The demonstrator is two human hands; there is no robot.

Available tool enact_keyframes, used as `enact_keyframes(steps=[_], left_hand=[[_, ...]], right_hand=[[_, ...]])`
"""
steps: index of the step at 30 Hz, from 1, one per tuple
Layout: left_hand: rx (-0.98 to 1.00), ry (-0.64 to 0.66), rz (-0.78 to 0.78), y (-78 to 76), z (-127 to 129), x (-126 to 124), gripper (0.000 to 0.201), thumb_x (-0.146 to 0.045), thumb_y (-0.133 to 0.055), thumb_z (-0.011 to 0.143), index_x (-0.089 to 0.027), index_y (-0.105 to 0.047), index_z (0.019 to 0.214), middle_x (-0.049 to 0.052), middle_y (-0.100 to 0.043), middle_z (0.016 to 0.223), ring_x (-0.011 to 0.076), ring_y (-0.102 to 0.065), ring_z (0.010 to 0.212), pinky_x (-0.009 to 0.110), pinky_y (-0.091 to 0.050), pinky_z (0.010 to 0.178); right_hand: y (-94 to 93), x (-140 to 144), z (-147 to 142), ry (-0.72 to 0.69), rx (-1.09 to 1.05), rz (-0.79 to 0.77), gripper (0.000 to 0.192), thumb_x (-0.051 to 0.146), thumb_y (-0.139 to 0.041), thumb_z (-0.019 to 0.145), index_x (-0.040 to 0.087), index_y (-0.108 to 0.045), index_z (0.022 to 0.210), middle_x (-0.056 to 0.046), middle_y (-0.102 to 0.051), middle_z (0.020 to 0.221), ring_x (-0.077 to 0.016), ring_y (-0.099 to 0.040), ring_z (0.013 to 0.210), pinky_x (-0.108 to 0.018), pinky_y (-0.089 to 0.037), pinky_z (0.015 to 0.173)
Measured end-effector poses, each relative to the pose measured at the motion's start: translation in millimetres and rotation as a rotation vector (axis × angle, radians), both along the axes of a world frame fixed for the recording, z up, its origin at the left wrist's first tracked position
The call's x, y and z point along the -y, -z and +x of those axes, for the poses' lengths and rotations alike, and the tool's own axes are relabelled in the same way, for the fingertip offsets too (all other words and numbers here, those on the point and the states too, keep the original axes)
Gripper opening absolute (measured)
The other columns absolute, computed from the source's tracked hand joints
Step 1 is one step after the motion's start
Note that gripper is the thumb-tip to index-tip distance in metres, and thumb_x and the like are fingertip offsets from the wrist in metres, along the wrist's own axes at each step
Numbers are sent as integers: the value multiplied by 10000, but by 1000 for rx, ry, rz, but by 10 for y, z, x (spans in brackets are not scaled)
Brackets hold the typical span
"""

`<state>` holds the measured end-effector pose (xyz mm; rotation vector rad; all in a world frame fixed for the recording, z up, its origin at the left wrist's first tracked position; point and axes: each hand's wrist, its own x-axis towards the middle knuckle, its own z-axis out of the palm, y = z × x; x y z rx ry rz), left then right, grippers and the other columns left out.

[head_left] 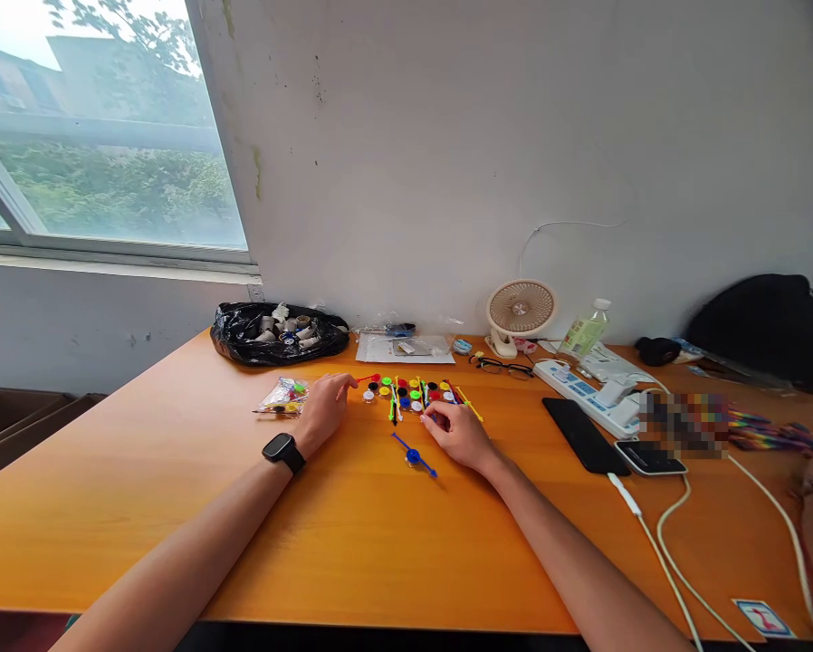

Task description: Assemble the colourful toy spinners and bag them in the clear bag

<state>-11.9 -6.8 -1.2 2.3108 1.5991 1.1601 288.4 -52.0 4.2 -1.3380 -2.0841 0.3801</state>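
My left hand [326, 404], wearing a black watch [283, 451], is at the left end of a group of small plastic pieces. Its fingertips are closed at the end of a red plastic arrow [371, 378]. At the right of the group, my right hand [458, 435] has its fingers bent together near a white disc [416, 407]; whatever they pinch is hidden. Between the hands lie several coloured discs [384, 391] and thin arrows, among them a yellow arrow [473, 405]. Closer to me, a blue arrow with a round centre [413, 456] rests on the table by itself.
On the wooden table [352, 534], a clear bag of pieces [282, 398] lies left of my left hand. Behind are a black plastic bag [281, 335], papers [379, 348], glasses [502, 366] and a fan [521, 310]. Rightward are a bottle [584, 333], power strip [587, 397], phone [584, 435] and cables.
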Motion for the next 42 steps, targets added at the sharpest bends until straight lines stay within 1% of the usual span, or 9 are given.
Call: enact_keyframes(steps=[9,12,17,20,24,28,32,37,42], left_hand=[[-103,-27,47,-67,-186,-39,421,12,-439,846,-199,-769,998,90,-762,961,275,-625,893,364,-458,807],[-116,-44,65,-104,-232,-43,425,35,-445,805,-193,-764,969,92,-754,966,283,-594,902,379,-450,831],[-122,-97,101,-164,-254,-29,362,16,-466,776,-205,-739,864,92,-748,969,294,-561,911,405,-447,851],[-114,-116,101,-192,-263,-28,307,-22,-467,804,-215,-702,756,98,-737,904,294,-549,876,413,-441,831],[-109,-104,80,-233,-253,-19,328,-74,-449,858,-225,-634,633,100,-709,789,269,-560,795,406,-433,811],[-127,-3,16,-283,-193,49,323,-76,-437,830,-225,-628,616,84,-683,697,238,-572,701,373,-429,748],[-173,181,-49,-331,-72,202,275,-74,-468,783,-230,-639,634,62,-695,704,224,-611,721,324,-418,677],[-98,496,-228,-366,156,436,305,-2,-449,723,-230,-644,672,25,-723,735,190,-634,714,279,-430,664],[-9,610,-244,-347,291,520,320,20,-423,708,-210,-644,695,27,-723,760,181,-634,753,268,-457,727]], right_hand=[[-30,13,-14,-3,3,-15,246,363,-586,977,207,-710,833,8,-605,634,-152,-516,583,-278,-330,583],[-107,65,-40,-21,-19,-3,252,383,-575,998,205,-729,910,5,-598,646,-155,-511,597,-283,-350,598],[-272,254,-115,-279,-69,-123,382,456,-785,867,240,-725,1176,-31,-663,938,-180,-588,814,-268,-436,692],[-291,325,-148,-390,-23,-259,284,334,-813,818,240,-751,1079,-22,-646,932,-167,-576,795,-255,-437,674],[-280,294,-75,-326,42,-236,108,164,-688,822,210,-721,913,-26,-648,902,-158,-570,760,-258,-433,670],[-327,227,154,-191,211,-108,105,118,-636,797,214,-645,838,-17,-651,853,-163,-549,745,-275,-386,677],[-405,210,311,-94,342,-7,157,89,-650,721,215,-602,802,-28,-636,830,-193,-533,776,-300,-366,695],[-486,282,148,-109,221,171,88,220,-691,850,228,-638,921,-73,-661,964,-250,-570,926,-377,-441,875],[-410,377,-94,-208,51,59,93,297,-671,938,225,-650,993,-57,-671,964,-212,-596,883,-336,-468,810]])
